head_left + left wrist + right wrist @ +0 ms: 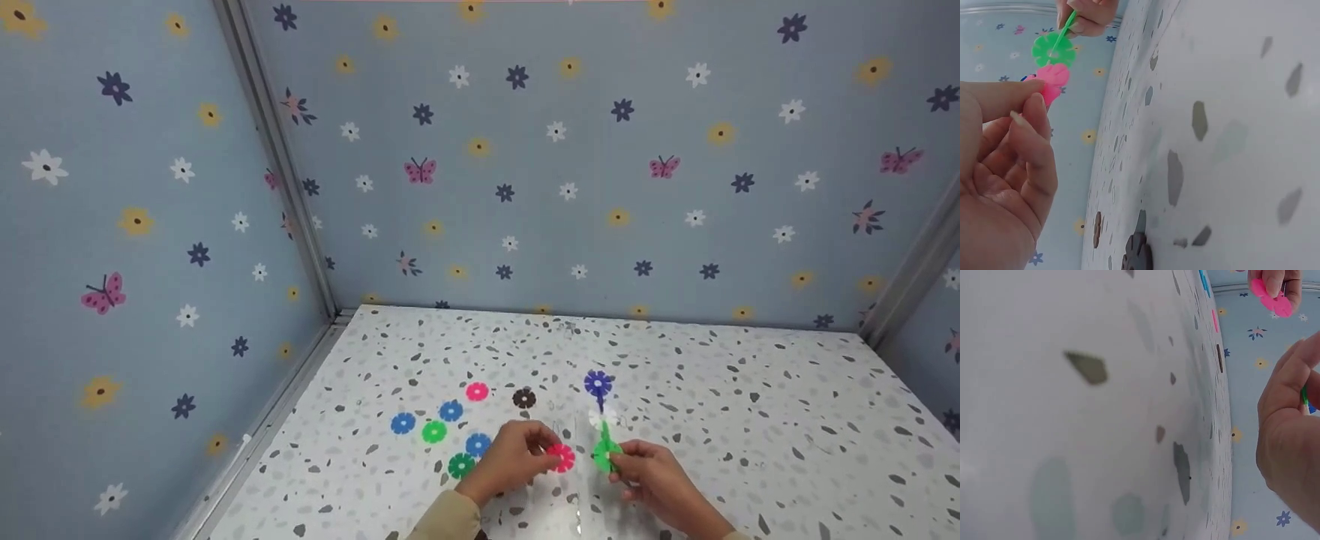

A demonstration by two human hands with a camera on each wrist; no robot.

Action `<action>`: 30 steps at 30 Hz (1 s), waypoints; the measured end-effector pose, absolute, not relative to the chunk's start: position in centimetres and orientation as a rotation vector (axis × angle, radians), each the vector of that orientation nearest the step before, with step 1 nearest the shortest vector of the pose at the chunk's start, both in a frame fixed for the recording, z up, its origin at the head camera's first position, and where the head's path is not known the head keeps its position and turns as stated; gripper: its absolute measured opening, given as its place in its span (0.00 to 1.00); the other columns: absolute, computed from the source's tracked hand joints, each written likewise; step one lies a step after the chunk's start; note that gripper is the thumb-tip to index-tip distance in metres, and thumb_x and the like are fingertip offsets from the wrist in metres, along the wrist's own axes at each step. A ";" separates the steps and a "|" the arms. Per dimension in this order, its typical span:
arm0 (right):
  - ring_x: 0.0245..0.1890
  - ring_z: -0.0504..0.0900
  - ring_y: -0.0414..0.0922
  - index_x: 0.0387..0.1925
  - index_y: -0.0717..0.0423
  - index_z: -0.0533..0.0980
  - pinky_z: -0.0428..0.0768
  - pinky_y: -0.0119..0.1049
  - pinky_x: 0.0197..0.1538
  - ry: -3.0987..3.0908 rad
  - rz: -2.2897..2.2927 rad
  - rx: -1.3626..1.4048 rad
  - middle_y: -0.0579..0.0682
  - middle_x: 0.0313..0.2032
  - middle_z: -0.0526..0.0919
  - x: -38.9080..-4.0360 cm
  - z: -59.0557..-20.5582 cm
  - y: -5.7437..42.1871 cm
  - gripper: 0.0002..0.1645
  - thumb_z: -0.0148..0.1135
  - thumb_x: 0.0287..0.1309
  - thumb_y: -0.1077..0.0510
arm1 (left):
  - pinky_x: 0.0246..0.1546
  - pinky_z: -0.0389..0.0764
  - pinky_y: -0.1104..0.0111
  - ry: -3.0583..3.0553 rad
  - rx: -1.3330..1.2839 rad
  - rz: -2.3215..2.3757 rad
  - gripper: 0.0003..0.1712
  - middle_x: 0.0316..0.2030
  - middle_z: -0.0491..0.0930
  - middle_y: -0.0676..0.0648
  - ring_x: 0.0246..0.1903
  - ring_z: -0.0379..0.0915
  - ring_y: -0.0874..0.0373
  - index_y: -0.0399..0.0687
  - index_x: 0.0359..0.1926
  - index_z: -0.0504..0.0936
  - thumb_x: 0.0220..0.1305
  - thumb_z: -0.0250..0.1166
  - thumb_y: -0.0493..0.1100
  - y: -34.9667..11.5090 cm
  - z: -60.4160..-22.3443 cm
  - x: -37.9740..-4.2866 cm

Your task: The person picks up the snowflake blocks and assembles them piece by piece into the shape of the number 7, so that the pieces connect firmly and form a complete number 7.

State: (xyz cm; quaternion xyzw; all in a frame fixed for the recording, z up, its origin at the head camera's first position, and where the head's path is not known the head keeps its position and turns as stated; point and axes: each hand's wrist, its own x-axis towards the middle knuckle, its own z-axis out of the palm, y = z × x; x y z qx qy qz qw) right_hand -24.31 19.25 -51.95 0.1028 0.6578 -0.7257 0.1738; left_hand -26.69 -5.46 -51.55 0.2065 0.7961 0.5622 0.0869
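My left hand [516,455] pinches a pink notched plastic disc [562,458] between thumb and fingertips. Just to its right, my right hand [654,474] grips a chain of interlocking discs by its near end. That chain has a light green disc [604,456], another green piece seen edge-on, a whitish disc [596,418] and a purple-blue disc [598,382] at the far end. A small gap parts the pink disc from the green one in the head view. In the left wrist view the pink disc [1053,79] overlaps the green disc [1044,49]. Right fingers partly hide the green piece in the right wrist view.
Loose discs lie left of the hands on the speckled white table [750,405]: a pink one [477,391], a dark brown one [524,398], a light green one [434,431], a dark green one [461,466] and several blue ones [403,423]. Flower-patterned panels [525,165] enclose the table.
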 end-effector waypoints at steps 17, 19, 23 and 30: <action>0.34 0.86 0.46 0.46 0.65 0.75 0.83 0.35 0.33 1.794 -2.118 0.277 0.55 0.34 0.85 -24.2 -52.0 18.3 0.12 0.62 0.63 0.62 | 0.31 0.78 0.74 2.574 0.907 1.608 0.03 0.27 0.81 0.62 0.28 0.75 0.71 0.47 0.31 0.84 0.60 0.71 0.37 -4.3 -51.5 -26.2; 0.33 0.86 0.45 0.46 0.64 0.76 0.83 0.34 0.32 1.792 -2.111 0.261 0.54 0.33 0.85 -24.2 -52.1 18.2 0.12 0.62 0.64 0.61 | 0.33 0.78 0.75 2.608 0.930 1.592 0.04 0.27 0.81 0.62 0.28 0.75 0.71 0.49 0.31 0.84 0.60 0.72 0.37 -4.2 -51.6 -26.1; 0.29 0.84 0.43 0.44 0.64 0.76 0.81 0.32 0.30 1.810 -2.104 0.302 0.54 0.31 0.84 -24.2 -52.0 18.1 0.10 0.62 0.64 0.61 | 0.32 0.79 0.75 2.696 1.032 1.552 0.04 0.28 0.81 0.61 0.28 0.74 0.73 0.50 0.30 0.84 0.59 0.72 0.38 -3.7 -51.7 -25.9; 0.23 0.76 0.42 0.39 0.65 0.75 0.77 0.30 0.26 1.862 -2.113 0.415 0.54 0.28 0.81 -24.1 -51.5 17.7 0.04 0.58 0.65 0.66 | 0.29 0.76 0.81 2.776 1.242 1.521 0.06 0.25 0.81 0.56 0.25 0.72 0.75 0.46 0.28 0.84 0.57 0.72 0.34 -2.8 -51.9 -25.7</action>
